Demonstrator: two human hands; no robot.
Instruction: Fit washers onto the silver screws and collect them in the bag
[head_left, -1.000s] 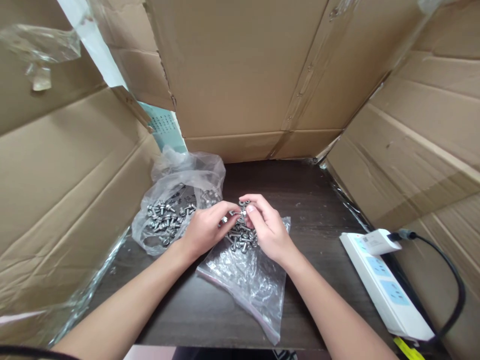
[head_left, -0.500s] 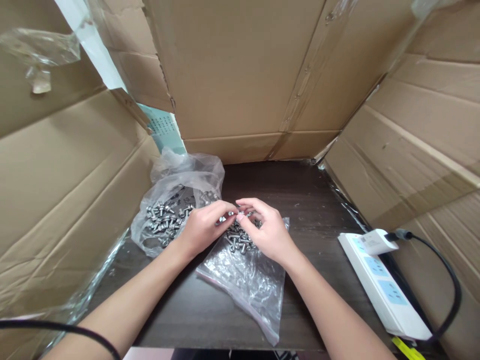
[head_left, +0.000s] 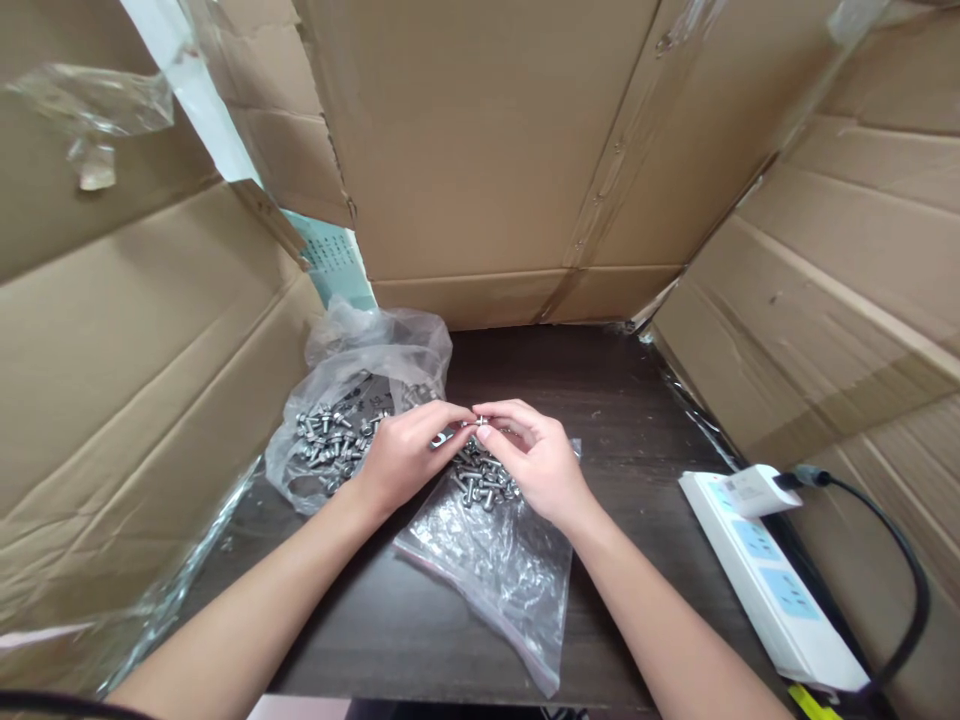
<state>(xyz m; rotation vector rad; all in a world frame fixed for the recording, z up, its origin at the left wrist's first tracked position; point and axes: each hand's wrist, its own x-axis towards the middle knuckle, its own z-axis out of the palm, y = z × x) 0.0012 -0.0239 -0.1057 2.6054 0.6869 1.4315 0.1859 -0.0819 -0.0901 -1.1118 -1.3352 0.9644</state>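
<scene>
Where the two hands meet, just above the table, a small bolt is pinched between them. On the left hand, thumb and forefinger are closed on one end and the other fingers are curled under. On the right hand, thumb and forefinger are closed on the other end, with the rest loosely arched. Whether a nut or washer sits on the bolt is too small to tell.

The bolt hangs directly over a loose pile of bolts lying on a flat clear bag. Just beside the left hand is a crumpled bag with more bolts inside. Cardboard walls close in three sides. A white power strip with a plug and a black cable lies at the right, well apart from the work.

Notes on doing this well, as I judge it:
- This is fingertip work, so one hand should hold firm while the other does any turning. With both moving at once, the parts would likely skew.
- Working low over the pile looks sensible. A slip would drop the piece among its own kind, not off the table.
- Wrists resting on the table would steady the pinch.
- A light grip should be enough. The piece is tiny and hard, and squeezing only hides it from view.
- Forearms are best kept off the flat bag, whose near corner reaches the table's front edge.
</scene>
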